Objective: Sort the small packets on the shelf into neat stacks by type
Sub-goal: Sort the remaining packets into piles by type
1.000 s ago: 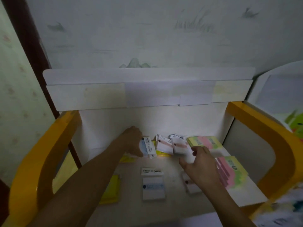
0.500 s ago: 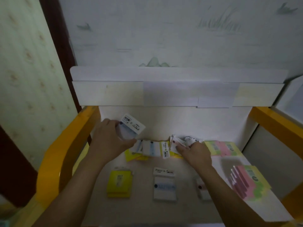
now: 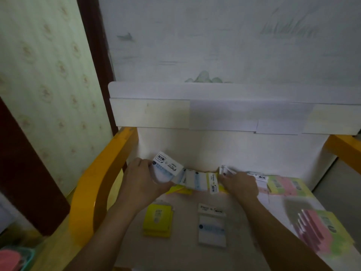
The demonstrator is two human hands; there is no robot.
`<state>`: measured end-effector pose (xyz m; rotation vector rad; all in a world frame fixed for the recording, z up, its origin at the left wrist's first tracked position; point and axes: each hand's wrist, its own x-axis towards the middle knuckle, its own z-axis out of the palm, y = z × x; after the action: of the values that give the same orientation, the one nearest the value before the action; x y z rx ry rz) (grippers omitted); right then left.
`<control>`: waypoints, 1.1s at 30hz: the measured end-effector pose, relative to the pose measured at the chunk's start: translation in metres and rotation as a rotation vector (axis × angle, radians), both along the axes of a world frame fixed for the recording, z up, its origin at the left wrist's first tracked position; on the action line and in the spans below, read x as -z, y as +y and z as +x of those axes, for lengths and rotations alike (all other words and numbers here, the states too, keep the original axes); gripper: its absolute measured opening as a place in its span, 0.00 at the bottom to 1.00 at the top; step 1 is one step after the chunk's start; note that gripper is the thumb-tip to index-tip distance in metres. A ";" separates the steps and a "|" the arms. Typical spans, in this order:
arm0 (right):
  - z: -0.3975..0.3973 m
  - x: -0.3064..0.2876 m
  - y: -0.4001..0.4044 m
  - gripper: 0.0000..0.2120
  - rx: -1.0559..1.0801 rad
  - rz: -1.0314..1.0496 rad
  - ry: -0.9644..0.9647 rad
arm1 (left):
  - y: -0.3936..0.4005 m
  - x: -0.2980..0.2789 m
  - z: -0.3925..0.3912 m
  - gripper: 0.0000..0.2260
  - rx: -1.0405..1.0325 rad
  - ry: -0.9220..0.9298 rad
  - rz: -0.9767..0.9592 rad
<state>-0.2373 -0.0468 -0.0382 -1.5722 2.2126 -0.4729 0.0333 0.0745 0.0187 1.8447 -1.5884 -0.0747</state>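
My left hand [image 3: 143, 180] grips a white packet with blue print [image 3: 167, 170], lifted and tilted above the shelf's back left. My right hand [image 3: 241, 185] rests on the loose row of packets at the back, fingers pinching a white packet with a red dot [image 3: 225, 171]. Between the hands lie white-and-blue packets [image 3: 195, 179] over yellow ones [image 3: 182, 189]. In front sit a yellow stack [image 3: 157, 219] and a white-and-blue stack [image 3: 212, 225]. Pink-and-green packets lie at the back right [image 3: 287, 184] and front right [image 3: 320, 230].
The white shelf floor [image 3: 183, 249] is bounded by yellow side rails, left [image 3: 97, 178] and right [image 3: 343, 147], and a white back panel [image 3: 224, 151]. A low white lip [image 3: 152, 114] hangs above the back. A dark wooden frame [image 3: 91, 36] stands left.
The view has swung left and closer. My left hand lifted a white-and-blue packet off the back row and holds it raised. My right hand moved back onto the row's right part.
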 end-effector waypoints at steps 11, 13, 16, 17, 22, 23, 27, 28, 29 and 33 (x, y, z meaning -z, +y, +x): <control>0.020 -0.039 0.052 0.45 -0.062 -0.586 -0.095 | -0.011 0.008 -0.024 0.35 -0.148 0.139 -0.246; 0.020 -0.042 0.059 0.45 -0.093 -0.631 -0.189 | -0.012 0.009 -0.030 0.32 -0.121 0.146 -0.272; 0.016 -0.041 0.066 0.42 -0.109 -0.688 -0.237 | -0.015 0.010 -0.034 0.33 -0.109 0.135 -0.299; 0.013 -0.038 0.067 0.40 -0.117 -0.715 -0.237 | -0.016 0.010 -0.035 0.34 -0.110 0.122 -0.298; 0.001 -0.029 0.073 0.36 -0.116 -0.697 -0.178 | -0.016 0.013 -0.043 0.38 -0.109 0.126 -0.317; -0.001 -0.030 0.074 0.37 -0.105 -0.673 -0.189 | -0.015 0.014 -0.045 0.38 -0.108 0.135 -0.321; -0.004 -0.032 0.080 0.38 -0.101 -0.643 -0.231 | -0.014 0.015 -0.050 0.38 -0.135 0.148 -0.332; -0.004 -0.033 0.081 0.38 -0.097 -0.659 -0.220 | -0.013 0.015 -0.051 0.38 -0.148 0.139 -0.339; -0.005 -0.034 0.082 0.39 -0.090 -0.680 -0.201 | -0.012 0.016 -0.053 0.38 -0.162 0.130 -0.346; -0.001 -0.043 0.087 0.39 -0.074 -0.781 -0.115 | -0.006 0.014 -0.060 0.36 -0.208 0.140 -0.402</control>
<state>-0.2381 0.0399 0.0053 -1.8954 1.9674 -1.4930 -0.0266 0.0682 0.0049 1.6360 -1.2048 0.1916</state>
